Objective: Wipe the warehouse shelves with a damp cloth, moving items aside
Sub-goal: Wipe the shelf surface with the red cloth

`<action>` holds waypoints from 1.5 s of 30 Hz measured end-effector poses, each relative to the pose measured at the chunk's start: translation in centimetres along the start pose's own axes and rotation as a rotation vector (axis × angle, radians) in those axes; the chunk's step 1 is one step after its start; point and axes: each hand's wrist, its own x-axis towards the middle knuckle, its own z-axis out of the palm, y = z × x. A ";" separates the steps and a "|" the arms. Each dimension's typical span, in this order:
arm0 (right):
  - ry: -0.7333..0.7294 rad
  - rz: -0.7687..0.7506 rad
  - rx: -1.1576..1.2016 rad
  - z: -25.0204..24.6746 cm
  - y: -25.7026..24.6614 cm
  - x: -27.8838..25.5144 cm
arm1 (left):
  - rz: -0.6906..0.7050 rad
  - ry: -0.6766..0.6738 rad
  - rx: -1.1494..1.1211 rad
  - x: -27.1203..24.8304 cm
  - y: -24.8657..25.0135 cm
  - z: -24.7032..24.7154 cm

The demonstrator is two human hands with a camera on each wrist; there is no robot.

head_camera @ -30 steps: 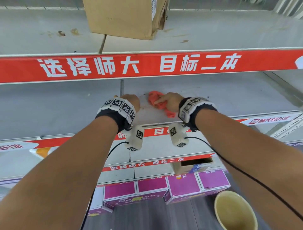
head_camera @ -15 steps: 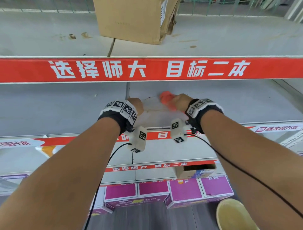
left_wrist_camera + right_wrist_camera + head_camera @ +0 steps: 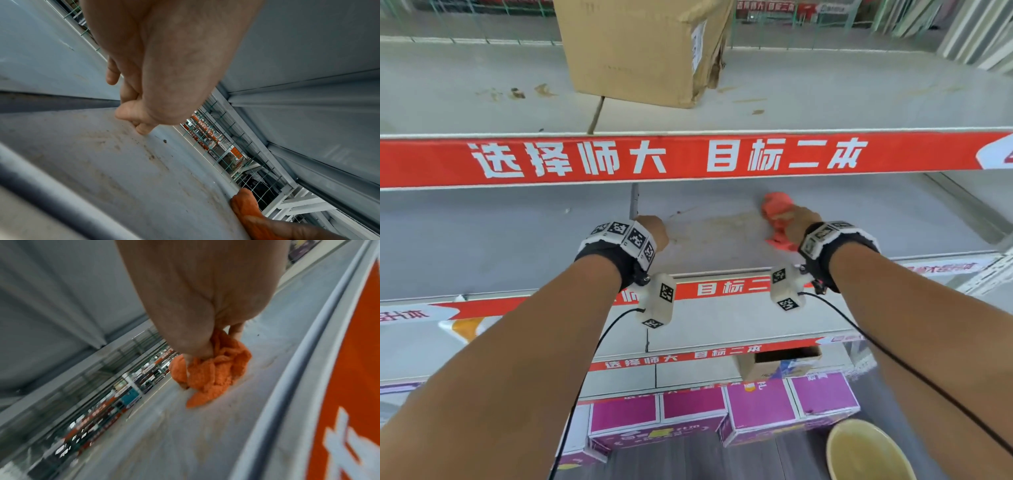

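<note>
Right wrist: crumpled orange cloth [image 3: 213, 374] in tightly curled right hand [image 3: 195, 305] on smudged shelf [image 3: 185, 443]; left hand [image 3: 168, 65] fisted, empty.

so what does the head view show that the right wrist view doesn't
Head only: the brown cardboard box on the shelf above, the round yellow basin on the floor, and the left hand. Right wrist only: fingers dug into the crumpled folds of the orange cloth. Both: the right hand gripping that cloth on the dusty grey metal shelf.
</note>
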 end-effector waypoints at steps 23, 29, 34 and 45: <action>-0.420 -0.327 -0.047 1.6 1.0 -7.5 | 0.485 0.185 -0.760 -1.9 1.2 1.1; -0.495 -0.243 0.328 -0.3 1.7 -8.9 | 0.378 0.145 -1.052 -2.8 2.0 0.9; -0.500 -0.182 0.223 -1.2 2.8 -9.6 | 0.301 0.197 -1.296 -3.2 2.4 1.3; -0.165 -0.151 0.067 -1.7 3.8 -8.3 | 0.338 0.705 -0.786 -4.9 3.2 1.6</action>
